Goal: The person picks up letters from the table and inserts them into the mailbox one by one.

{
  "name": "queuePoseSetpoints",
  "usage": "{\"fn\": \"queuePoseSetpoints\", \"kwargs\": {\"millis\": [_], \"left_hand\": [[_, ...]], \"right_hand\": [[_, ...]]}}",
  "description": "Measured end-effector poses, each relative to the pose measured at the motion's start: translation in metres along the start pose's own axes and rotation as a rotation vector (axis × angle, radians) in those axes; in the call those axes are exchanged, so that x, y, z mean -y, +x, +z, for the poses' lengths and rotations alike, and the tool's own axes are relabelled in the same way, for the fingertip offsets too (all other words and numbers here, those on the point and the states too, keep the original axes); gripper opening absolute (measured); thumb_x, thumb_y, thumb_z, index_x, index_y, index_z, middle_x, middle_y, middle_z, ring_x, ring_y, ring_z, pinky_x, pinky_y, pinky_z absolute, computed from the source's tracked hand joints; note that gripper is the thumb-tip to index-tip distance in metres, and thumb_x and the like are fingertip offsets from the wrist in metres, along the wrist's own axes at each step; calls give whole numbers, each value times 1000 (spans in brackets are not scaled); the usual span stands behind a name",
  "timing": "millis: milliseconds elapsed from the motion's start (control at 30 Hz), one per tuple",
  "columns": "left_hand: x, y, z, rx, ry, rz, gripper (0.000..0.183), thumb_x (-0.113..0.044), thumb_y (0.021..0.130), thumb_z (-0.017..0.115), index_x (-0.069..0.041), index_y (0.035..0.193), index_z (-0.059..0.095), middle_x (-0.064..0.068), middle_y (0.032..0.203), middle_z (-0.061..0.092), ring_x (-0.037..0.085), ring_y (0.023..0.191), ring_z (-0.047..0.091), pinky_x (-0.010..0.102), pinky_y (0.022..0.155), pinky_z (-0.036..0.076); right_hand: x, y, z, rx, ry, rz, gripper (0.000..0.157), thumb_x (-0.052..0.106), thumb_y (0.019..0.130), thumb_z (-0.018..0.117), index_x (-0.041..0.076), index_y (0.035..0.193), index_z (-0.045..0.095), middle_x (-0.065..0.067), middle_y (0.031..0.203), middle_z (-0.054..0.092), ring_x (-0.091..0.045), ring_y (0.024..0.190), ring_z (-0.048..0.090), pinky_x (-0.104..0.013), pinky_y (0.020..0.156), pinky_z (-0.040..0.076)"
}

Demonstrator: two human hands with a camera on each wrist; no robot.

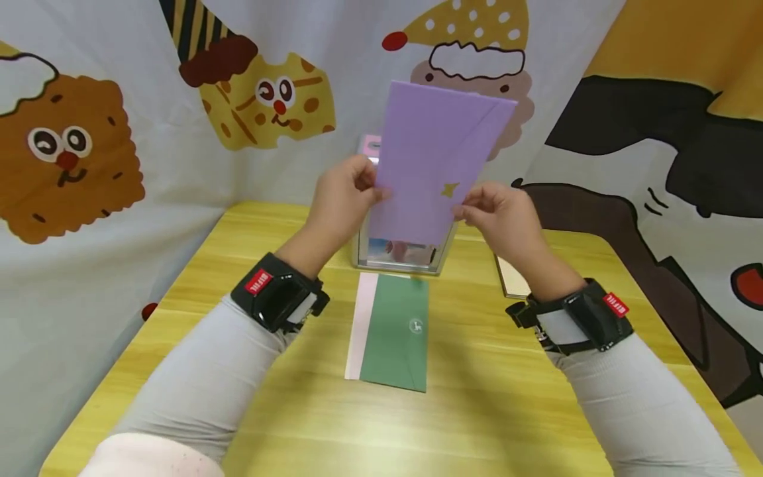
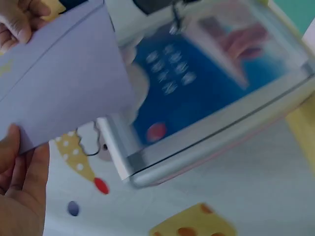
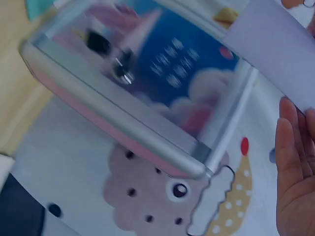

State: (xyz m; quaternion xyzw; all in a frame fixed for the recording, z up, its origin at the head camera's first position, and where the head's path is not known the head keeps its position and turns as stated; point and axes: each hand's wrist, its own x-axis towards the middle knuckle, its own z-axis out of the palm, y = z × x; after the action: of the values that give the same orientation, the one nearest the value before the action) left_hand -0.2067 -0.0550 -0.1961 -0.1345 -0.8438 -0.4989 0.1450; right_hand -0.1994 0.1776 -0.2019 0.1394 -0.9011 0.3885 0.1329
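Observation:
A lilac envelope (image 1: 432, 152) with a small gold mark is held up above the table. My left hand (image 1: 344, 199) pinches its left edge between thumb and fingers, and my right hand (image 1: 503, 215) pinches the right edge lower down. Behind the envelope stands a box (image 1: 398, 255) with a silver frame and a printed front, partly hidden by it. In the left wrist view the box (image 2: 206, 73) shows a blue picture with pale lettering and a small lock or key at its edge. Nearer me, a green envelope (image 1: 393, 338) lies on the table, overlapping a pale pink one (image 1: 361, 331).
Beside my right wrist lies a flat cream-coloured item (image 1: 512, 278), partly covered by the arm. The table (image 1: 286, 424) has a yellow wood-grain top. A white cloth (image 1: 179, 165) with cartoon figures hangs behind it.

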Motion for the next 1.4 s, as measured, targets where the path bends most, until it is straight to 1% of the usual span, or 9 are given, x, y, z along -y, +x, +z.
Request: {"fn": "queuePoseSetpoints", "kwargs": {"millis": [67, 200, 333, 467, 600, 767, 933, 1167, 1400], "left_hand": [[-10, 10, -4, -39, 29, 56, 11, -7, 90, 67, -3, 90, 57, 9, 93, 64, 19, 91, 60, 29, 77, 50], [-24, 26, -10, -97, 92, 139, 9, -11, 93, 63, -3, 94, 61, 8, 98, 67, 15, 96, 62, 25, 83, 51], [-30, 41, -10, -118, 102, 159, 11, -14, 94, 62, -3, 95, 62, 7, 98, 68, 14, 96, 62, 21, 83, 49], [-27, 54, -9, -130, 80, 160, 12, -14, 94, 62, -2, 91, 60, 9, 98, 69, 15, 94, 63, 21, 80, 47], [-20, 66, -6, -146, 64, 171, 16, -13, 93, 63, -3, 84, 56, 10, 98, 69, 16, 95, 63, 21, 79, 46], [-8, 81, 0, -157, 63, 191, 25, -13, 92, 65, -8, 75, 47, 10, 92, 65, 16, 96, 63, 21, 80, 46], [4, 91, 6, -140, 58, 159, 31, -11, 92, 66, -9, 74, 41, 7, 85, 54, 18, 93, 58, 22, 77, 43], [12, 100, 10, -57, 138, 28, 7, -6, 95, 60, -2, 92, 55, 12, 105, 66, 20, 100, 59, 26, 85, 46], [7, 105, 10, -59, 140, 57, 15, -8, 96, 59, -3, 109, 64, 8, 109, 66, 17, 102, 59, 22, 88, 46]], "right_hand": [[7, 11, -6, -46, 10, -42, 8, 5, 93, 62, -2, 94, 65, -15, 94, 71, 7, 75, 59, -13, 71, 49], [15, 33, -14, -168, 28, -163, 8, 3, 93, 63, -4, 94, 66, -5, 87, 69, 5, 75, 59, -15, 72, 46], [17, 51, -16, -275, 1, -235, 10, 3, 92, 64, -6, 91, 66, -3, 82, 67, 7, 71, 54, -15, 69, 43], [17, 67, -13, -308, -30, -239, 12, 6, 92, 64, -5, 95, 67, -11, 90, 67, 5, 73, 53, -14, 70, 41], [14, 81, -10, -317, -107, -233, 11, 6, 93, 64, -2, 100, 69, -15, 96, 69, 1, 77, 53, -12, 72, 40], [9, 95, -4, -313, -147, -199, 8, 3, 92, 63, -3, 92, 69, -17, 89, 70, -9, 75, 54, -14, 68, 39], [0, 106, 2, -290, -181, -168, 8, 4, 92, 63, -2, 89, 68, -17, 87, 70, -21, 80, 59, -19, 67, 38], [-16, 114, 11, -228, -212, -132, 12, 3, 94, 60, -3, 84, 63, -16, 85, 67, -20, 77, 54, -23, 61, 35], [-29, 117, 14, -233, -267, -127, 11, 5, 94, 61, -4, 90, 66, -18, 89, 68, -27, 81, 59, -33, 68, 41]]}}
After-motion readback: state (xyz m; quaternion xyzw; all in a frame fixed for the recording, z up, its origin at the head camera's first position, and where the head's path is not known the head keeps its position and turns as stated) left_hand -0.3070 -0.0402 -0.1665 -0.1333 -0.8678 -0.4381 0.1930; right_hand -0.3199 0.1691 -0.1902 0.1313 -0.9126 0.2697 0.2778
